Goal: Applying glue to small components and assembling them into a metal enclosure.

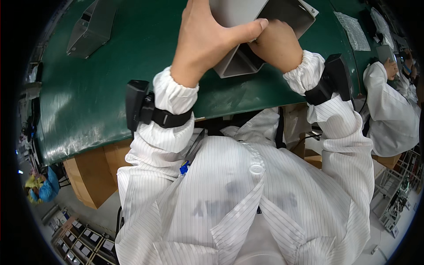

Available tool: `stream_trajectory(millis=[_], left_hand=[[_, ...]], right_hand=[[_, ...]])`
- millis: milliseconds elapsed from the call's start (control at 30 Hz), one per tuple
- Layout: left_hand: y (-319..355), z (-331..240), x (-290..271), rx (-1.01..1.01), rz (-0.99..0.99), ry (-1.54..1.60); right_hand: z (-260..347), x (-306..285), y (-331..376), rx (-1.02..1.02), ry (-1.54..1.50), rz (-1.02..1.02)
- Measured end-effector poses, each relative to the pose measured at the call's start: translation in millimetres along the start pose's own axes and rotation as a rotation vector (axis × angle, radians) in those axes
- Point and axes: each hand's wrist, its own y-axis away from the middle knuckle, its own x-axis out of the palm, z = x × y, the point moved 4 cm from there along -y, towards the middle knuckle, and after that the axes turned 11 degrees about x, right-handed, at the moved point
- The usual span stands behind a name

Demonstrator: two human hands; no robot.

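A grey sheet-metal housing (240, 12) with an open, angular body is tilted over the green tabletop at the upper middle. My left hand (205, 42) grips its left side, thumb pressed along the near edge and the other fingers running out of the picture's top. Reaching into the housing's opening is my right hand (277, 44); its fingers are hidden inside behind the metal, so what they touch does not show. A second grey metal housing (92, 30) of similar make lies apart on the table at the far left.
The green table (101, 97) spans the upper picture. Bubble wrap (352, 31) lies at its right. A co-worker in a white coat (388, 110) sits to the right. Cardboard boxes (90, 174) stand under the left table edge. Racks with dark trays (84, 243) are at the lower left.
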Motion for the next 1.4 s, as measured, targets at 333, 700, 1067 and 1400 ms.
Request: stream_trajectory(millis=[333,700,1067,1400], left_hand=[[-45,-36,2,-0.26,0.453,0.185],[-44,-28,19,-0.247,0.432,0.114],[-39,-33,22,-0.229,0.45,0.182],[-39,-22,17,-0.202,0.422,0.227]], right_hand=[[-6,0,-12,0.051,-0.323,-0.12],[-7,2,-13,0.211,-0.428,-0.093],[-6,3,-9,0.186,-0.502,-0.232],[1,-5,-11,0.18,-0.422,-0.133]])
